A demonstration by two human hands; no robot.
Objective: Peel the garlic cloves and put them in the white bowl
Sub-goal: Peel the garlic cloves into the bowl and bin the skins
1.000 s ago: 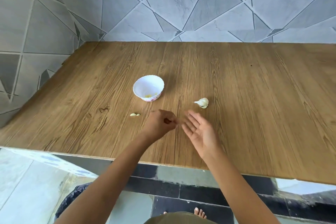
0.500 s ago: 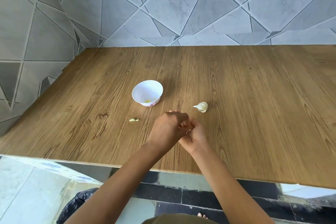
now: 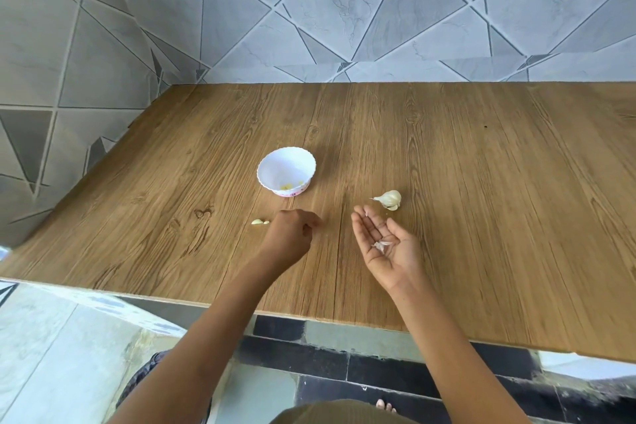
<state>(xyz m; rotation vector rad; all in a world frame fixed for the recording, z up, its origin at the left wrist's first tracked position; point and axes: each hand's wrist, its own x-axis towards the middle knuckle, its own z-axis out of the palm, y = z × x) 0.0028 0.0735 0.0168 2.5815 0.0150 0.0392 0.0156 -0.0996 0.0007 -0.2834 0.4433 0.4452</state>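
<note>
Two small loose garlic cloves [image 3: 260,222] lie touching each other on the wooden counter [image 3: 481,182], just left of the left hand's fingers [image 3: 311,221]. One white bowl [image 3: 286,167] with a scalloped rim stands beyond those fingers, a little to their left. It holds a few yellowish peeled pieces [image 3: 287,186] at the bottom, too small to count. The left hand [image 3: 290,239] hovers low over the counter, back upward. Its fingers are curled inward with the thumb tucked against them, and whether they pinch a clove cannot be told. To its right and apart from it, the right hand [image 3: 390,246] lies palm up, with its fingers [image 3: 364,227] stretched out and relaxed, gripping nothing. One little clump of papery skin [image 3: 381,246] rests loose in the palm, and one more flake [image 3: 367,211] sits at a fingertip. One partial garlic head [image 3: 389,199] lies on the counter just beyond the right fingertips, slightly to their right, with nothing between. Grey tiled walls [image 3: 344,10] close the counter on its far and left sides, and bare toes [image 3: 383,404] show on the floor below.
</note>
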